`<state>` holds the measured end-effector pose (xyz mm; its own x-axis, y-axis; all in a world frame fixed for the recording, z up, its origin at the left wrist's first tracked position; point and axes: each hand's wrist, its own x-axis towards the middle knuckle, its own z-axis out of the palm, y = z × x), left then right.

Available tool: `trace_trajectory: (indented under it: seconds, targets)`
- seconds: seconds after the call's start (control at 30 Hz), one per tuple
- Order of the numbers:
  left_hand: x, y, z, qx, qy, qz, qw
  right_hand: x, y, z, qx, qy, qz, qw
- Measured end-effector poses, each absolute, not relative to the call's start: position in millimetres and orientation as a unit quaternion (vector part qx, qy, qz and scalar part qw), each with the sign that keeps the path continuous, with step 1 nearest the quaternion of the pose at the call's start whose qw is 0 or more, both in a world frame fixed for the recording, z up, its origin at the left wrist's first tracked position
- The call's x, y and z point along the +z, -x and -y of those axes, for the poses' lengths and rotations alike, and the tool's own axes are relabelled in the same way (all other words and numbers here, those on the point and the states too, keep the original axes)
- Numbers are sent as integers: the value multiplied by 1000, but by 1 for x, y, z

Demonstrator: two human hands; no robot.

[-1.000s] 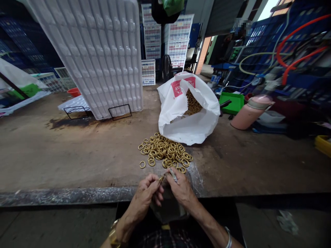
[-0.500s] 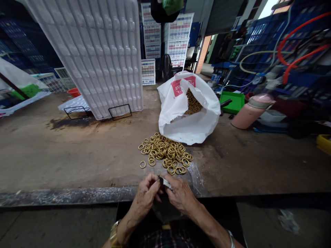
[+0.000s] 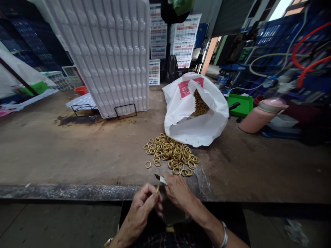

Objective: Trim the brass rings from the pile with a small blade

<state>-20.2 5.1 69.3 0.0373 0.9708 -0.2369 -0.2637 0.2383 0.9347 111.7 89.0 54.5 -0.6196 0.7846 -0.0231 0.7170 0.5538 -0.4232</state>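
Note:
My left hand (image 3: 145,203) is closed, pinching a gold-coloured ring (image 3: 157,189) between thumb and fingertips at the table's front edge. In my right hand (image 3: 179,191) is a small knife (image 3: 161,178) with a dark tip and a pale part; its tip points left, above the ring and apart from it. The fingers wrapped round it hide the rest. Just beyond both hands lies a loose pile of similar gold-coloured rings (image 3: 172,151). A white sack (image 3: 196,129) behind the pile gapes open, with more rings inside.
Clear plastic trays (image 3: 111,58) lean upright in a black wire stand (image 3: 126,111) on the wooden table (image 3: 77,151). To the right are a pink bottle (image 3: 260,115) and a green tray (image 3: 241,104). White crates (image 3: 184,41) are stacked behind.
My left hand has drawn down and away from the knife tip, and the ring now shows in its fingers. The knife has come clear of that hand. The whole view has shifted slightly.

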Motion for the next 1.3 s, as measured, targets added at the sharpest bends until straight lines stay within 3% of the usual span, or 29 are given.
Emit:
trace_trajectory:
  seconds: [0.23, 0.5, 0.9, 1.13, 1.3]
  targets:
    - [64, 37, 1, 598, -185, -452, 635, 66, -68, -108, 157, 441, 872, 143]
    - [63, 60, 1, 633, -93, -375, 671, 61, -34, -118, 87, 485, 869, 42]
    - [66, 80, -19, 638, -52, -325, 696, 54, -28, -113, 61, 488, 870, 19]
    - [51, 82, -25, 630, -120, -482, 597, 44, -37, -115, 202, 403, 871, 197]
    - [52, 84, -28, 570, -187, -556, 575, 64, -35, -101, 364, 376, 822, 226]
